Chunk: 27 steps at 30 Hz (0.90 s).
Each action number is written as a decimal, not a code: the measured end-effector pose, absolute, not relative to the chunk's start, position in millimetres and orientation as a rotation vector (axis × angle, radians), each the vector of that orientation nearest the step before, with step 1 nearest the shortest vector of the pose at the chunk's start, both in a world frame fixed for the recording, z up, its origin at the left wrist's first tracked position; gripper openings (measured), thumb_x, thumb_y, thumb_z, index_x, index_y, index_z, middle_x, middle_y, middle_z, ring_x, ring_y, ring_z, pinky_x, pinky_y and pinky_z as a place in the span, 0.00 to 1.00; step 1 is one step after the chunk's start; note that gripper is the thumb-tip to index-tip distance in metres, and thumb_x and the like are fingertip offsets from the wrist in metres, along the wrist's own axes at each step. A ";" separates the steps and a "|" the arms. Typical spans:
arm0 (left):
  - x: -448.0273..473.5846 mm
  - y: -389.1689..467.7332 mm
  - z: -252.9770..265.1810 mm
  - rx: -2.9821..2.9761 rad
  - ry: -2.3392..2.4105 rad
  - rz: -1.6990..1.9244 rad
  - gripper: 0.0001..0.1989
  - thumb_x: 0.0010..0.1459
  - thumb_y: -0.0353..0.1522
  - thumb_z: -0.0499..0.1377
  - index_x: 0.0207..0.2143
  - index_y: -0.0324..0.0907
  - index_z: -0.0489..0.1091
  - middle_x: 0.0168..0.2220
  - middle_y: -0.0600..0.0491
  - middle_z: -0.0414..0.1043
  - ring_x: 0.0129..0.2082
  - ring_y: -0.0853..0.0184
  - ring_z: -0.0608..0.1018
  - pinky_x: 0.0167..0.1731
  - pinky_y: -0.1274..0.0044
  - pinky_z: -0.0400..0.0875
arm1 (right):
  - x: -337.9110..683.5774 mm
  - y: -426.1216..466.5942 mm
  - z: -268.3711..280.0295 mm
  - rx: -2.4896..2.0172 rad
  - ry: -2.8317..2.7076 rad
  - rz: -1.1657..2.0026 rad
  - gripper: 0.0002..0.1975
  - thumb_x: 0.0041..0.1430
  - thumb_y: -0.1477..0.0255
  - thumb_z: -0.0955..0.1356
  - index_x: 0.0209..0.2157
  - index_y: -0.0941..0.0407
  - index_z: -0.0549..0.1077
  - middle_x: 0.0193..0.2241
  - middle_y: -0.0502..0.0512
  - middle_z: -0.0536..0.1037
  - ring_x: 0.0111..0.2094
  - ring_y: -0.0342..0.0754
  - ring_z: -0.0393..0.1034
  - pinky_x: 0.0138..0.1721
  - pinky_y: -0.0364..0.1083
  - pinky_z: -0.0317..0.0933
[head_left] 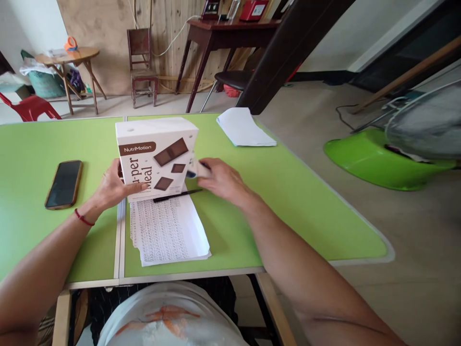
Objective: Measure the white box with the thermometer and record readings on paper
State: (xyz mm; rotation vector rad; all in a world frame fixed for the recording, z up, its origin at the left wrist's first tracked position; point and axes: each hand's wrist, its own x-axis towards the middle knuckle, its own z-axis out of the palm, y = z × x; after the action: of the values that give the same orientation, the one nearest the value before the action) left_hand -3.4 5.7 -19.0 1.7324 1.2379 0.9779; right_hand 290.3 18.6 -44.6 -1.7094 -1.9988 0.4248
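Note:
A white NutriMotion box [157,156] with brown squares printed on its front stands tilted over the green table. My left hand [113,185] grips its lower left side, thumb across the front. At the box's right side, my right hand [223,179] is closed on a small white and dark-blue thing [194,170], partly hidden behind the box and too blurred to name. Below the box lie handwritten sheets of paper [167,235], with a black pen [176,195] across their top end.
A phone [64,185] in a brown case lies on the green table [288,211] at left. Folded white paper [247,127] rests near the far edge. Beyond stand a round wooden table [68,56], a small chair [141,67] and a dark pillar [284,53]. A bright green tub [382,163] is at right.

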 end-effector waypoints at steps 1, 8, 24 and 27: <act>-1.8 4.2 -17.9 1.717 1.248 0.945 0.35 0.39 0.42 0.74 0.46 0.37 0.65 0.43 0.42 0.74 0.41 0.51 0.77 0.37 0.63 0.73 | 289.3 16.8 -41.4 -1.647 -1.812 0.421 0.17 0.48 0.72 0.69 0.42 0.57 0.69 0.37 0.60 0.75 0.34 0.53 0.70 0.31 0.49 0.64; 2.0 1.0 -11.0 1.777 1.044 0.733 0.32 0.45 0.41 0.71 0.49 0.38 0.66 0.45 0.45 0.74 0.43 0.57 0.77 0.42 0.68 0.73 | 256.2 -42.2 -9.0 -0.768 -1.268 1.138 0.09 0.50 0.69 0.68 0.35 0.52 0.65 0.24 0.46 0.68 0.21 0.41 0.63 0.20 0.44 0.60; -0.8 3.8 -9.3 1.808 0.813 0.604 0.25 0.48 0.39 0.69 0.45 0.37 0.68 0.44 0.45 0.73 0.41 0.59 0.76 0.39 0.71 0.75 | 218.0 -64.6 -21.6 -0.646 -1.178 1.655 0.10 0.54 0.66 0.71 0.34 0.55 0.69 0.22 0.45 0.69 0.21 0.40 0.63 0.23 0.43 0.59; -1.6 4.2 -10.1 1.837 0.834 0.617 0.26 0.48 0.39 0.69 0.46 0.37 0.67 0.43 0.45 0.73 0.41 0.59 0.76 0.39 0.72 0.74 | 216.6 -64.2 -24.4 -0.654 -1.191 1.635 0.10 0.54 0.65 0.71 0.33 0.55 0.69 0.22 0.46 0.70 0.22 0.40 0.64 0.23 0.43 0.60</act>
State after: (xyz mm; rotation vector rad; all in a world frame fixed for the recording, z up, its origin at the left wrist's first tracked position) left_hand -1.6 4.2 -10.1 1.8365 0.8341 0.6171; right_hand 216.6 -64.2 -24.4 -0.6535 -1.1906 1.6354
